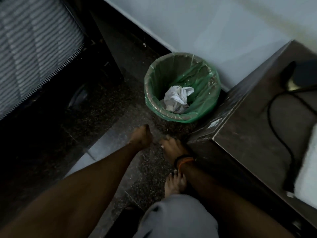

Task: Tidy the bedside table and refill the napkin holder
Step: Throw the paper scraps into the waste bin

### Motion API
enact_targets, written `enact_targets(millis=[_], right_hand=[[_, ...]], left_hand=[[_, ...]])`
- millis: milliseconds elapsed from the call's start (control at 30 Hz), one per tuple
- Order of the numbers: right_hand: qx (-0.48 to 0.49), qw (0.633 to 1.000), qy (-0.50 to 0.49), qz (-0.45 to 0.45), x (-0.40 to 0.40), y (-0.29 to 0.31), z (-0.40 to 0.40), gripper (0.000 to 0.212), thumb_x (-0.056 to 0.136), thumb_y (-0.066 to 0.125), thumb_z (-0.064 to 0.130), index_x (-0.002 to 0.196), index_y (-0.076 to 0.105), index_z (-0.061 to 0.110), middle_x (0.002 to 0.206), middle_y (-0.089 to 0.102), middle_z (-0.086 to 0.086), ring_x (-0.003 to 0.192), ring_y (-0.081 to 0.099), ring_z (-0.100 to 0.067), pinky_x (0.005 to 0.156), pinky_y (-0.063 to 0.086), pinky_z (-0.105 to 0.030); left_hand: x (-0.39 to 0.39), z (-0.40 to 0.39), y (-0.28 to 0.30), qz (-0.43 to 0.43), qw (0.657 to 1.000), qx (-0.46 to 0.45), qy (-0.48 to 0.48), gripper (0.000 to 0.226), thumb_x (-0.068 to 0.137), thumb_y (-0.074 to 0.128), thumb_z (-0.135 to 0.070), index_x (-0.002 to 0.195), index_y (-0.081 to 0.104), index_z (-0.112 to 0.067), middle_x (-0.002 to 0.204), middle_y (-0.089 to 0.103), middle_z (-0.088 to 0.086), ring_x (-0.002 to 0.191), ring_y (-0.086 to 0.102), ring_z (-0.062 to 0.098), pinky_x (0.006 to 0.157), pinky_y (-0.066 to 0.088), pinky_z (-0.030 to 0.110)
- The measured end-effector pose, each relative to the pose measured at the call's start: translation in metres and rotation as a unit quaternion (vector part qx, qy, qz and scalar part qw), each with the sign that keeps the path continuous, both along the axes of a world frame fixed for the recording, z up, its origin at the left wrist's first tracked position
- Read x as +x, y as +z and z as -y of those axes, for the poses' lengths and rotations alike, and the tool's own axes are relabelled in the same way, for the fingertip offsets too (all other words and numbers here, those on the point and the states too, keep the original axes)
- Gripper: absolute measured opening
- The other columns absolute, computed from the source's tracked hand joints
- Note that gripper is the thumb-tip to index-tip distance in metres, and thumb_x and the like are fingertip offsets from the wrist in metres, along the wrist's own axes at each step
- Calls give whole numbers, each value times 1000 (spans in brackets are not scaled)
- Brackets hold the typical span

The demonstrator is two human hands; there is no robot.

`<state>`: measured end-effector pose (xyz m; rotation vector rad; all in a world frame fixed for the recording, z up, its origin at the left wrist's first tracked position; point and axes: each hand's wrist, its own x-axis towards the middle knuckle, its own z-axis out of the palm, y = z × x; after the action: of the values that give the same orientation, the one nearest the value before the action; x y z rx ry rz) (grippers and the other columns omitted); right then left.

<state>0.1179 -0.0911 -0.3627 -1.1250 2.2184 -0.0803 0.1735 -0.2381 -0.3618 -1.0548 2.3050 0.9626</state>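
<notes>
Lying in one green-lined bin (182, 86): one crumpled napkin (177, 98); two hands (141, 137) (172, 148) empty.

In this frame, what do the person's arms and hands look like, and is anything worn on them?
Both forearms are bare, with no sleeves in view. The left hand wears nothing visible. The right hand has a black band and an orange thread around the wrist. No gloves or rings can be made out.

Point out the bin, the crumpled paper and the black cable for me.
bin (149, 98), head view, green-lined left rim.
crumpled paper (176, 98), head view, middle of the wad.
black cable (281, 140), head view, bend on tabletop.
</notes>
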Motion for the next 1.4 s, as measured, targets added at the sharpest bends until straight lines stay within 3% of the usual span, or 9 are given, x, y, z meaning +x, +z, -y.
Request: enact_targets(millis=[233,300,433,600,800,967,1133,1233,1400], right_hand=[[-79,996,-22,-38,1,59,28,39,91,52,31,127,39,21,122,51,-11,97,61,-41,79,51,-48],[-137,987,-54,-61,-9,62,41,35,89,54,29,121,45,17,115,57,-13,95,61,-40,74,50,-45],[-189,969,-111,-111,-26,143,65,22,86,53,17,108,55,13,104,63,-15,91,61,-39,67,45,-41],[-162,958,-212,-106,-52,161,74,17,85,58,14,101,61,10,96,68,-19,94,62,-39,78,51,-43],[-115,934,-319,-115,-96,170,70,25,87,58,7,112,61,5,110,63,-23,102,61,-41,79,52,-43],[-108,919,-365,-106,-121,168,63,17,81,61,10,94,68,1,99,68,-24,96,65,-40,74,53,-38],[-154,905,-387,-89,-118,182,50,20,83,57,7,98,68,1,106,67,-22,102,61,-39,81,51,-38],[-194,904,-368,-101,-108,201,37,21,80,55,1,96,69,2,107,68,-19,104,60,-37,84,50,-39],[-287,872,-376,-126,-78,245,-6,26,85,50,0,98,69,12,119,60,-6,103,59,-30,88,50,-38]], left_hand=[[6,23,77,-89,995,-33,33,25,73,64,-28,92,58,-13,95,67,10,90,62,30,75,52,37],[-1,28,80,-122,991,-31,55,27,70,61,-30,91,54,-14,90,65,7,84,61,28,69,51,37],[-14,42,148,-219,967,-24,127,20,78,65,-16,93,53,-14,84,60,5,79,57,24,64,39,29],[-36,43,155,-216,960,-2,179,1,80,67,-14,80,66,-15,84,69,3,84,66,19,67,49,25],[-69,43,155,-217,966,13,142,12,72,78,-11,70,66,-16,83,73,8,86,69,21,78,58,32],[-87,37,145,-195,973,49,114,21,73,73,-9,92,72,-16,99,72,6,95,64,19,75,45,22],[-92,16,157,-205,975,82,28,37,82,65,0,119,62,-5,103,59,1,96,56,16,75,40,22],[-90,5,171,-202,975,91,19,24,80,62,3,102,65,-5,91,64,9,77,63,23,63,51,26],[-86,-20,179,-242,966,92,12,12,63,61,-21,74,67,-22,84,74,9,83,71,28,78,60,46]])
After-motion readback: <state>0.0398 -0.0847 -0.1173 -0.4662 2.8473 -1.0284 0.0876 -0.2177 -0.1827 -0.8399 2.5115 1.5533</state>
